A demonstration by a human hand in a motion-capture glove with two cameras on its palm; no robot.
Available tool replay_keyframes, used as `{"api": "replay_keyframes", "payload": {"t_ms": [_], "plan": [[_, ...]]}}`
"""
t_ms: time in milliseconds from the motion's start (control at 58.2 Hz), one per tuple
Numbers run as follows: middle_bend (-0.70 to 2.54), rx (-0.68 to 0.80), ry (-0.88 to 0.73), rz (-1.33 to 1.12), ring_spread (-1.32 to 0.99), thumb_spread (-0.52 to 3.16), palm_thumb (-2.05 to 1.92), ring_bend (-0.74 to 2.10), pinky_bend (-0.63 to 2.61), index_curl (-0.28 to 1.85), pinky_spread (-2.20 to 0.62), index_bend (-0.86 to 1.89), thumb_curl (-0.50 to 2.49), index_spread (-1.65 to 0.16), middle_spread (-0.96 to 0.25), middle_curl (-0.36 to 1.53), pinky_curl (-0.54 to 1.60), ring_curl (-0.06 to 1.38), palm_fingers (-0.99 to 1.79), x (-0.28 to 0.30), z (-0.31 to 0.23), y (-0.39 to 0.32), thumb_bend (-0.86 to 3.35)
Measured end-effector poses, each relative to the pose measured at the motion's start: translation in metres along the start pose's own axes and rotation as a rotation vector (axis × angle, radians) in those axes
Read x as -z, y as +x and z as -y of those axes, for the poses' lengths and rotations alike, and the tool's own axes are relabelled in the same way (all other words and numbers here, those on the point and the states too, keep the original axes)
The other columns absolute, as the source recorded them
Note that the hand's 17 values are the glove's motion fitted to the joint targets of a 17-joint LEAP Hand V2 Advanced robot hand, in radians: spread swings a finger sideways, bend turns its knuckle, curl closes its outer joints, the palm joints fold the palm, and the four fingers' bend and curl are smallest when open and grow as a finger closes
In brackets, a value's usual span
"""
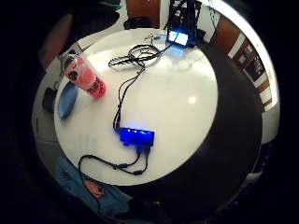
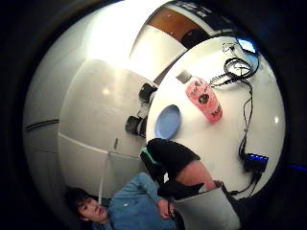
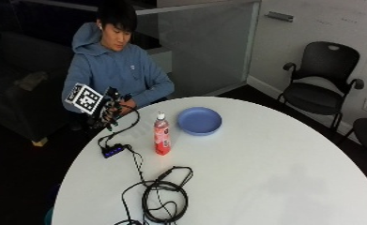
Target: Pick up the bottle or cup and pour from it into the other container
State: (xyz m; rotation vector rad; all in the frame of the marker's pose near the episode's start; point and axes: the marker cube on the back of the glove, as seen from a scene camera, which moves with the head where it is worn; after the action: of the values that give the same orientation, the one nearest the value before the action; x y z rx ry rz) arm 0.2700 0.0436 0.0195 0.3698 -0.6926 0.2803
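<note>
A person in a blue hoodie sits at the far left edge of a round white table (image 3: 264,178). Their gloved right hand (image 3: 108,112) is raised over that edge, above the small black hub, touching none of the task's things. Whether its fingers are spread or curled cannot be told; no view shows them plainly.

One pink bottle (image 3: 162,134) stands upright on the table, left of the middle and near the person's side, its cap on. One blue plate (image 3: 199,120) lies flat just beside it, closer to the far edge; the two are close but apart. Bottle and plate both show in the palm views as well, side by side near the table's rim.

One black hub (image 3: 112,151) with blue lights sits at the left edge, between the hand and the bottle. A black cable runs from it across the table to one loose coil of cable (image 3: 161,194) near the front edge.

Two black chairs stand off the table's right side: one office chair (image 3: 324,86) by the wall, a second only partly in view.
</note>
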Motion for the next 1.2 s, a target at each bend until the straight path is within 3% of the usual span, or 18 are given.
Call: {"api": "replay_keyframes", "payload": {"t_ms": [361, 395, 464, 584, 928, 1048, 1151, 1202], "plan": [[0.21, -0.048, 0.062, 0.357, 0.06, 0.89, 0.38, 0.51, 0.72, 0.21, 0.21, 0.12, 0.32, -0.35, 0.02, 0.32, 0.28, 0.3, 0.12, -0.029, 0.04, 0.036, -0.03], [0.21, -0.033, 0.117, 0.371, 0.06, 0.89, 0.38, 0.51, 0.72, 0.21, 0.21, 0.13, 0.32, -0.35, 0.02, 0.32, 0.28, 0.3, 0.12, -0.035, 0.047, 0.035, -0.03], [0.22, 0.055, 0.375, 0.382, 0.06, 0.88, 0.39, 0.51, 0.72, 0.21, 0.21, 0.12, 0.33, -0.34, 0.02, 0.32, 0.28, 0.3, 0.12, -0.048, 0.08, 0.032, -0.03], [0.22, -0.046, 0.055, 0.43, 0.06, 0.86, 0.41, 0.51, 0.71, 0.21, 0.22, 0.12, 0.33, -0.34, 0.03, 0.33, 0.28, 0.3, 0.12, -0.073, 0.064, 0.021, -0.03], [0.19, -0.059, 0.003, 0.615, 0.12, 0.81, 0.5, 0.56, 0.75, 0.19, 0.23, 0.11, 0.35, -0.35, 0.06, 0.33, 0.28, 0.31, 0.14, -0.151, 0.09, -0.011, -0.02], [0.21, -0.063, 0.023, 0.642, 0.12, 0.8, 0.6, 0.59, 0.77, 0.19, 0.23, 0.12, 0.36, -0.34, 0.07, 0.33, 0.29, 0.31, 0.29, -0.165, 0.096, -0.017, -0.01], [0.23, -0.072, 0.082, 0.646, 0.06, 0.79, 0.76, 0.59, 0.73, 0.22, 0.21, 0.18, 0.39, -0.28, 0.04, 0.34, 0.27, 0.3, 0.57, -0.172, 0.101, -0.021, 0.03], [0.36, -0.083, 0.112, 0.649, 0.0, 0.75, 0.91, 0.58, 0.62, 0.27, 0.13, 0.25, 0.44, -0.22, 0.01, 0.39, 0.24, 0.3, 0.95, -0.176, 0.099, -0.024, 0.09]]}}
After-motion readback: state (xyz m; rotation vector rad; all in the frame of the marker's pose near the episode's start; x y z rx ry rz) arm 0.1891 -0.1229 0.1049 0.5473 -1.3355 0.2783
